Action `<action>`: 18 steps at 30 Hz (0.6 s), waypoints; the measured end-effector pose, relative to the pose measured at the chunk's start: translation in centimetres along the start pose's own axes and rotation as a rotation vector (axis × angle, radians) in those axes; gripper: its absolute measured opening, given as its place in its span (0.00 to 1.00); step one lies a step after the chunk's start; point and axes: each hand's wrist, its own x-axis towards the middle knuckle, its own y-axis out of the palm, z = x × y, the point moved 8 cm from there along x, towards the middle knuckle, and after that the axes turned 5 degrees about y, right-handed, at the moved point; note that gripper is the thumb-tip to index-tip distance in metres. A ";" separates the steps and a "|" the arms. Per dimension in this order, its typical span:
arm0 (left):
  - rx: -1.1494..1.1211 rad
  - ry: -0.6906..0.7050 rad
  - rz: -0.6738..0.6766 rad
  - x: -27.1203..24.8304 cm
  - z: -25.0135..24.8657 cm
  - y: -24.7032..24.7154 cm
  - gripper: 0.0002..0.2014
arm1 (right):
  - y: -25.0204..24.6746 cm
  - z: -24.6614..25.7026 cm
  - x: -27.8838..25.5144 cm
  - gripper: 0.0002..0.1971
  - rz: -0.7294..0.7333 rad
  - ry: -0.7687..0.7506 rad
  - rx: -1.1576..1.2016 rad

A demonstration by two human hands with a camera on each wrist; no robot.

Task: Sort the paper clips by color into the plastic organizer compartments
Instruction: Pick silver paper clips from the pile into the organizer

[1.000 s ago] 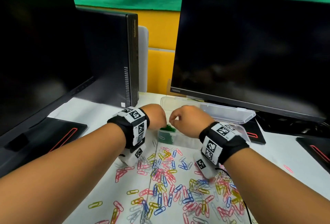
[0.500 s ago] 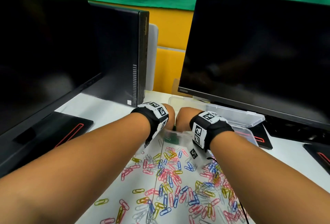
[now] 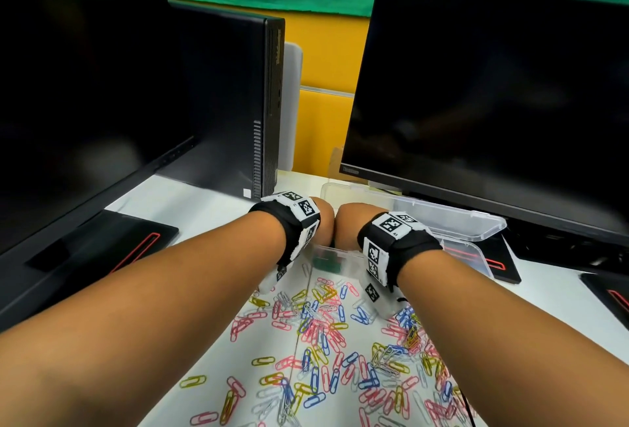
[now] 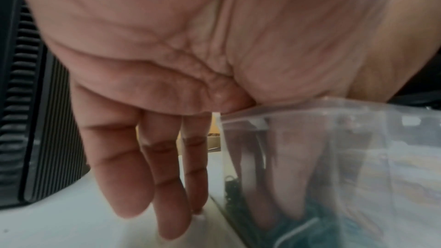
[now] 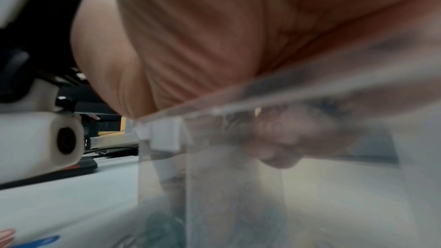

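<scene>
I have both hands at the left end of the clear plastic organizer, which sits on the white table just in front of the right monitor. Its lid lies open on the far side, reaching under the monitor's lower edge.

My left hand is on the organizer's left end. In the left wrist view its fingers hang nearly straight down outside the left wall, tips close to the table, while one more finger, or the thumb, shows through the clear plastic inside the box; the top rim meets the hand where they part. So this hand straddles the wall, though I cannot tell how firmly it pinches it.

My right hand is just beside the left, almost touching it, above the organizer. In the right wrist view the palm rests on the rim, and the fingers appear only as a blur through the plastic, so I cannot tell whether they are curled or holding a clip.

Green clips lie in the leftmost compartment. The loose paper clips, pink, blue, yellow and white, are spread over the table near me, between my forearms. A black computer case stands to the far left, beside another dark monitor.
</scene>
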 end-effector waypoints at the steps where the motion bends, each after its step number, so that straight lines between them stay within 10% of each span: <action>1: -0.003 -0.013 0.060 3.0 0.5 1.3 0.14 | 0.0 0.0 0.0 0.09 0.009 0.001 0.002; 4: 0.018 0.009 0.033 7.2 0.9 2.3 0.16 | -0.2 -0.2 -0.3 0.09 0.058 0.003 0.038; 7: 0.112 0.073 -0.002 -1.7 -1.1 -0.8 0.15 | -0.3 -0.4 -0.9 0.09 0.106 -0.006 0.046; 18: 0.151 0.105 -0.112 -4.4 -2.2 -1.7 0.14 | 0.4 -0.6 -2.6 0.16 0.222 -0.039 0.009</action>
